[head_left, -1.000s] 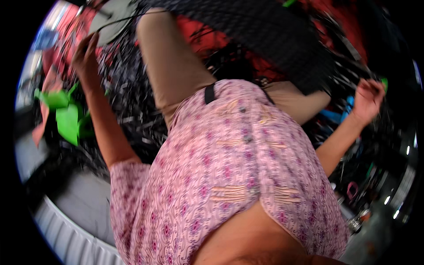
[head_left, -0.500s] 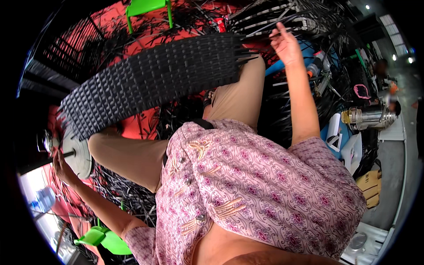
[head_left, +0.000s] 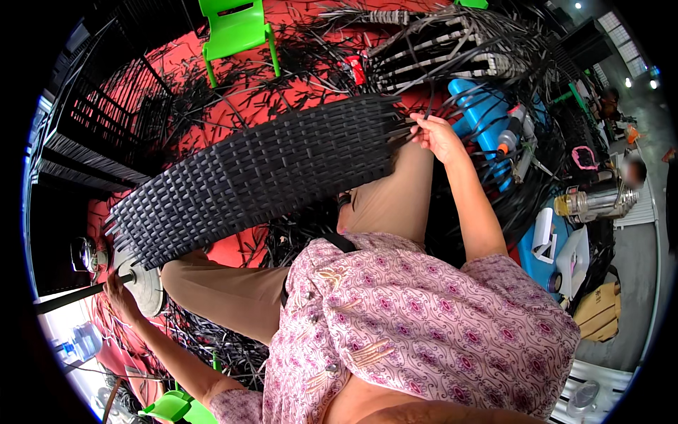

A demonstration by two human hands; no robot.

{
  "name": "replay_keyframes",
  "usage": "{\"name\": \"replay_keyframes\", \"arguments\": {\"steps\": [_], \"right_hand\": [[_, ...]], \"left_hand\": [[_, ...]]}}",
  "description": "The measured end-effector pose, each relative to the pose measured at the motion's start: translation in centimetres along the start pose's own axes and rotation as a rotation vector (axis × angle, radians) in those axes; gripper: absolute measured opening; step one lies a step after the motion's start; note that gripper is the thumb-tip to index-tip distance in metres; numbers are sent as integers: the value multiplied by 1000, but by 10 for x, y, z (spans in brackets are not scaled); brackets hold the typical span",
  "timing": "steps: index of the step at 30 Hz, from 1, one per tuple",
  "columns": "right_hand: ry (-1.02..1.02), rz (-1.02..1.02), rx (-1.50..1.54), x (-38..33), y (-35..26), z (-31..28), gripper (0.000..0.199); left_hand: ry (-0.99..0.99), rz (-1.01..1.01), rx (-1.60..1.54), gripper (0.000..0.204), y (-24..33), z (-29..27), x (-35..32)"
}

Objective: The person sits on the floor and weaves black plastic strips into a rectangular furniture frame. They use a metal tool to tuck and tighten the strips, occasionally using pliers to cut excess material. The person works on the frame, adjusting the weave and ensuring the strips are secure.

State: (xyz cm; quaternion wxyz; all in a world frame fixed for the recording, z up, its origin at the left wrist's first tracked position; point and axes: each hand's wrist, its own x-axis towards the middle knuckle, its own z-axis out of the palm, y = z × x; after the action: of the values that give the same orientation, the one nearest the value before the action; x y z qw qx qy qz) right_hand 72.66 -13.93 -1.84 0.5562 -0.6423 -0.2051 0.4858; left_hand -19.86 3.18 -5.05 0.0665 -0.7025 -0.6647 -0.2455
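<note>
A long curved panel woven from flat black strips lies across my legs, its loose strip ends sticking out at both sides. By its right end is my right hand, thumb and fingers pinched on a thin black strip. My left hand is low at the panel's left end, beside a black rod and a round grey disc. Its fingers are partly hidden, so whether they grip anything does not show.
Cut black strips litter the red floor. A green chair stands ahead, a dark slatted frame at left. To the right are a blue stool, a heat-gun-like tool and a metal flask.
My right hand has come from a raised, looser pose beyond the panel down to its right end, fingers now pinched. The whole scene sits lower in the view.
</note>
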Motion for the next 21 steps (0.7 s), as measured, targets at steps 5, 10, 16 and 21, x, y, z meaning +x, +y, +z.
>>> {"name": "replay_keyframes", "arguments": {"steps": [5, 10, 16, 21], "right_hand": [[-117, -20, -24, 24, 10, 10, 32], [85, 40, -238, 11, 11, -19, 35], [197, 143, -450, 25, 5, 0, 27], [270, 155, -555, 27, 10, 17, 34]], "left_hand": [[95, 38, 84, 33, -21, 11, 16], [430, -58, 398, 28, 53, 44, 50], [592, -456, -525, 20, 67, 66, 24], [333, -678, -1144, 26, 49, 104, 11]]}}
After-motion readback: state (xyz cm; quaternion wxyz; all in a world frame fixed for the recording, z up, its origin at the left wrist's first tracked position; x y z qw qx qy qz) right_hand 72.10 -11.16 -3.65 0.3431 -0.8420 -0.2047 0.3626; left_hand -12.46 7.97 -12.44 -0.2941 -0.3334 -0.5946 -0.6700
